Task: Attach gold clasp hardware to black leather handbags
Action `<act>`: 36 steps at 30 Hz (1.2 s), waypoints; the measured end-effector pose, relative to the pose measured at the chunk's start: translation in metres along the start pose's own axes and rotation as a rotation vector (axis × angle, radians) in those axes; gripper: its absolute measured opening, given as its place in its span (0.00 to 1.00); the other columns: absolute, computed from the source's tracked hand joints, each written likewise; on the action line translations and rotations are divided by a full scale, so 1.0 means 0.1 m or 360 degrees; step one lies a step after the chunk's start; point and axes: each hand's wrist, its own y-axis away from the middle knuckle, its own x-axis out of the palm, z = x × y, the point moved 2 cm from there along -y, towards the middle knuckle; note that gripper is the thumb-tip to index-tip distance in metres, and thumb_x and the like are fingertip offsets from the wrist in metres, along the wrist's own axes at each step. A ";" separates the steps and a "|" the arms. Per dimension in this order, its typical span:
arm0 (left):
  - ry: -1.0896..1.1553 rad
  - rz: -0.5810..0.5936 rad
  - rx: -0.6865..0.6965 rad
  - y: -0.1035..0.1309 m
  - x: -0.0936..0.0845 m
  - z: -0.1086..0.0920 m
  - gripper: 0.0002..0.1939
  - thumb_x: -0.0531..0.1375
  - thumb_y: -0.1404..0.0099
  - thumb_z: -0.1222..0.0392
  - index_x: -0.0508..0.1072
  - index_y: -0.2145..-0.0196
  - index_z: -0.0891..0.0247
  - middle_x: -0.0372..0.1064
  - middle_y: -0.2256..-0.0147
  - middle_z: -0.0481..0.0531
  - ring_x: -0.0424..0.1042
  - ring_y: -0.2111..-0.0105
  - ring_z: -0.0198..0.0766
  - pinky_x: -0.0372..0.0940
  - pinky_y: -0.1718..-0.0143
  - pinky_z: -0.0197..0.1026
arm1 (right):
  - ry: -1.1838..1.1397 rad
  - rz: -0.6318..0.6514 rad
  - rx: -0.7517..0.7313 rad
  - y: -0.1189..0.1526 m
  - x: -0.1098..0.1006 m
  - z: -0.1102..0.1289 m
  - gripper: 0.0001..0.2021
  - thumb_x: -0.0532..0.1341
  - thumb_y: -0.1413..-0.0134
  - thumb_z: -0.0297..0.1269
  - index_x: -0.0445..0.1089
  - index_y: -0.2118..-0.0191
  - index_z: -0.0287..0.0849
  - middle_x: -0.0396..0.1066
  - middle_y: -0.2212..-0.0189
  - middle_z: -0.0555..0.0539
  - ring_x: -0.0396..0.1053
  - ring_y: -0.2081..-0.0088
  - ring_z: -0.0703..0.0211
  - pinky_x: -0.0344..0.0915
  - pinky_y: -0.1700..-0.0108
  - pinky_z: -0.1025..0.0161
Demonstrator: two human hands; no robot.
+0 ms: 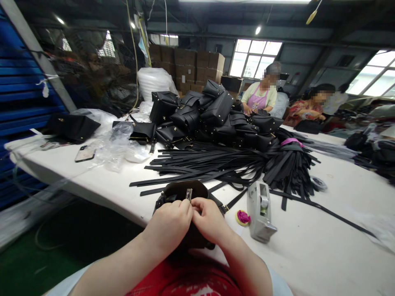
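Black bag (199, 190) partly hidden; hands (173, 220) cover metal piece's (189, 194) lower end.

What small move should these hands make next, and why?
Probably a slight adjustment by the right hand at the metal fitting, while the left hand steadies the black bag: the fingers of both hands meet just below that fitting, at the bag's mouth. Exactly what the fingertips pinch is hidden, so this is only a judgement.
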 end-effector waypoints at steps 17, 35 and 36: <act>0.1221 -0.0287 -0.0593 0.03 -0.03 0.37 0.10 0.54 0.34 0.61 0.76 0.66 0.59 0.73 0.69 0.48 0.70 0.67 0.36 0.62 0.63 0.40 | -0.0498 0.0043 -0.0083 0.05 -0.01 -0.08 0.13 0.58 0.43 0.42 0.69 0.70 0.37 0.66 0.74 0.50 0.61 0.71 0.65 0.56 0.68 0.68; 0.1875 -0.0259 -0.0722 0.01 -0.02 0.45 0.06 0.63 0.42 0.59 0.79 0.69 0.62 0.74 0.72 0.47 0.65 0.75 0.30 0.57 0.74 0.33 | 0.0408 -0.0023 -0.0344 0.17 -0.07 0.01 0.11 0.53 0.38 0.37 0.69 0.68 0.43 0.69 0.73 0.52 0.64 0.70 0.66 0.51 0.67 0.66; 0.1847 -0.0233 -0.0717 0.01 -0.03 0.46 0.05 0.63 0.43 0.59 0.78 0.70 0.62 0.74 0.72 0.47 0.65 0.75 0.30 0.58 0.74 0.33 | 0.0497 -0.0045 -0.0375 0.18 -0.07 0.01 0.10 0.53 0.38 0.36 0.67 0.69 0.42 0.69 0.74 0.52 0.63 0.71 0.66 0.50 0.67 0.65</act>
